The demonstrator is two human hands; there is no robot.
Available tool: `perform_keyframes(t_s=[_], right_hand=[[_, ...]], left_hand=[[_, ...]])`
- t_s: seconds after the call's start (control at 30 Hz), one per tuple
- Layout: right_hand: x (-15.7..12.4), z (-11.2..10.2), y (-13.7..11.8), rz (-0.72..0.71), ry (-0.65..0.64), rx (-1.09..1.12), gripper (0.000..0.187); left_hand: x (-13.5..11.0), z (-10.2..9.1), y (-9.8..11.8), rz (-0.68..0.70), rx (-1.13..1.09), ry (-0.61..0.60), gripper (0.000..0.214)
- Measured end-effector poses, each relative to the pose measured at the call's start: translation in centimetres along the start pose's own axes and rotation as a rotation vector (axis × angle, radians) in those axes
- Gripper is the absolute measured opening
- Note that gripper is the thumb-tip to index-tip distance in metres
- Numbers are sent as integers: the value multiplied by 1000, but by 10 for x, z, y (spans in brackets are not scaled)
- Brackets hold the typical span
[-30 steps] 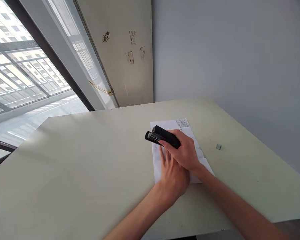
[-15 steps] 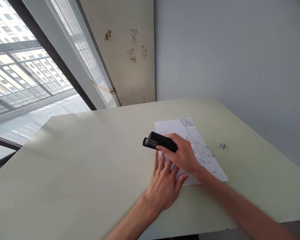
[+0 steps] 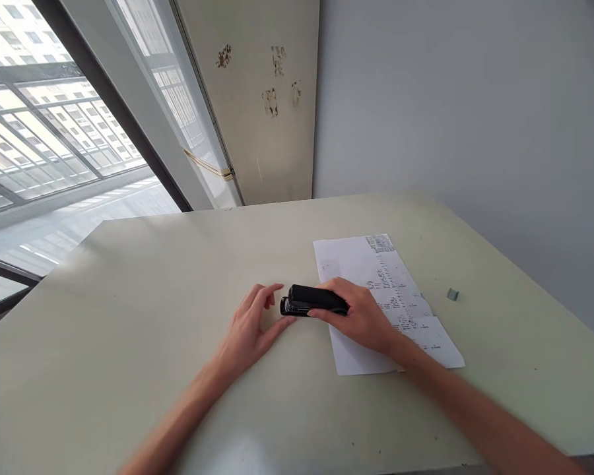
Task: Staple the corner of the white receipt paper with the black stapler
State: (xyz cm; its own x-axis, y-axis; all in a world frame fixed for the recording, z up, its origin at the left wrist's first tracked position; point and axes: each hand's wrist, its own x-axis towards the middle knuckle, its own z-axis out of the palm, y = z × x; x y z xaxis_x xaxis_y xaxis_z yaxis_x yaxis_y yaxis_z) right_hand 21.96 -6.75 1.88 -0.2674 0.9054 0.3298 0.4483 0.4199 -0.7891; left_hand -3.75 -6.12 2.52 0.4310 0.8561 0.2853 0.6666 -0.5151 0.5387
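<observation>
My right hand is wrapped round a black stapler, which lies low at the left edge of a stack of printed paper sheets on the pale table. My left hand rests on the table just left of the stapler's nose. Its fingers are apart and slightly curled, and it holds nothing.
A small strip of staples lies on the table to the right of the papers. A grey wall stands behind the table, a stained panel at the back corner, and a large window to the left. The table's near edge runs along the bottom right.
My right hand has lowered the stapler from above the papers to their left edge. My left hand has slid off the papers to the left, onto the bare table.
</observation>
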Motion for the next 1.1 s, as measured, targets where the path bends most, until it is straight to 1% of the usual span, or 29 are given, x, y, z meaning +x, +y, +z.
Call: perform_keyframes(t_s=[0.07, 0.13, 0.23, 0.4, 0.6, 0.73, 0.83, 0.9, 1.0, 1.03, 1.1], right_hand=[[2, 4, -3, -8, -39, 28, 25], [7, 8, -6, -7, -70, 43, 25], [16, 17, -11, 3, -107, 34, 24], [29, 36, -14, 17, -150, 1, 17], [29, 51, -13, 39, -179, -3, 22], [26, 53, -16, 50, -152, -65, 26], [20, 49, -16, 85, -133, -32, 27], [15, 46, -15, 136, -65, 5, 29], [10, 44, -10, 209, 83, 8, 30], [9, 44, -8, 221, 117, 1, 29], [8, 46, -7, 224, 138, -4, 28]], left_hand=[[5, -6, -4, 61, -8, -74, 31], [8, -11, -9, 103, 1, -97, 27], [7, -17, -22, 119, 8, -89, 27], [-1, -22, -43, 127, 1, -78, 25], [-7, -22, -51, 129, -49, -24, 19], [-8, -20, -53, 133, -68, 28, 17], [-10, -20, -53, 133, -85, 31, 16], [-11, -20, -53, 138, -101, 30, 16], [-12, -21, -52, 136, -113, 25, 17], [-12, -21, -52, 132, -113, 24, 17], [-12, -21, -52, 123, -114, 22, 16]])
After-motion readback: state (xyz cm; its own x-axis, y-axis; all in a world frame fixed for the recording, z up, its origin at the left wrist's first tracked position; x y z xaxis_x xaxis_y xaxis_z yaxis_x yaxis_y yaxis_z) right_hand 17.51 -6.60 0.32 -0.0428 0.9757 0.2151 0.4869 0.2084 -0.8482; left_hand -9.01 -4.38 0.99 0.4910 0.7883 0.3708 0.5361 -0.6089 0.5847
